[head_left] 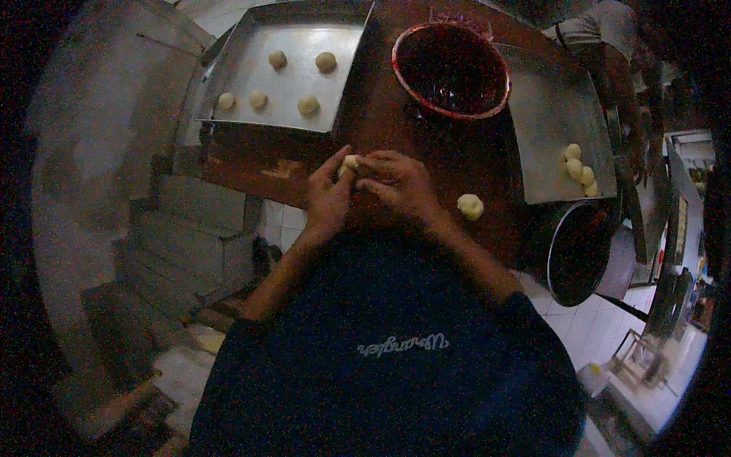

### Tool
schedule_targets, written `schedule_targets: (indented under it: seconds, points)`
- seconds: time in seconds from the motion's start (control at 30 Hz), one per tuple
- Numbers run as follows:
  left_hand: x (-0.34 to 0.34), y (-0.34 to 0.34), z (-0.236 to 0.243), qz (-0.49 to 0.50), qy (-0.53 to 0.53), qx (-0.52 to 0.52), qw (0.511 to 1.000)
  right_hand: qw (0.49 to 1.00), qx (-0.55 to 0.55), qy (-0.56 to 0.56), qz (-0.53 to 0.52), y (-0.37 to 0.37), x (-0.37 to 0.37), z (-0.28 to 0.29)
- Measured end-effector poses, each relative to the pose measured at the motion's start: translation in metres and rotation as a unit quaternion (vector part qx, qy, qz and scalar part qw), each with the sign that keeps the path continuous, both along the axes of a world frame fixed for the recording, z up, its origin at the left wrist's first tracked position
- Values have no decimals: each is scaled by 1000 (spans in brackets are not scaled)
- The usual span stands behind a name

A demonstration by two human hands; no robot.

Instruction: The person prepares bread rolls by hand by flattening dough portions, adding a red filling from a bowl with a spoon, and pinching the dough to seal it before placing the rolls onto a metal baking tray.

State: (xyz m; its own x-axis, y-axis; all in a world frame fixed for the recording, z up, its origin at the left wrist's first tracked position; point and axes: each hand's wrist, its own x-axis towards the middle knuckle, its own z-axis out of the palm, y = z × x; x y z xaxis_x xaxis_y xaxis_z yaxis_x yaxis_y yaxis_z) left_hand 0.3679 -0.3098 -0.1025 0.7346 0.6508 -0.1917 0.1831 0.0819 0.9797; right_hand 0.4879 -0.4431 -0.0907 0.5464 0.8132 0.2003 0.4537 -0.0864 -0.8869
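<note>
Between my two hands, over the near side of the brown table, is a small pale piece of dough. My left hand has its fingers and thumb closed around it. From the other side my right hand presses its bent fingertips to the dough; part of the piece is hidden behind the fingers. A lumpy dough ball lies on the table right of my right hand. Ahead of my left hand, a metal tray holds several round dough balls, spaced apart.
A red-rimmed bowl with dark red, glossy contents stands beyond my right hand. On the right, a second tray holds several pale dough balls in its near corner. A large dark pot sits below that tray. Stacked boxes stand left.
</note>
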Motion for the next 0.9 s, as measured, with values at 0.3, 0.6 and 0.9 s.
schedule_targets:
  seconds: [0.3,0.6,0.9]
  points:
    - [-57,32,14,-226,-36,-144,963,985,-15,56,160,-20,-4,28]
    - [-73,-2,34,-57,-116,-262,956,970,-54,-233,-36,-26,-65,51]
    - [-64,-17,13,-63,-95,-198,974,996,-49,-72,-3,-26,-59,48]
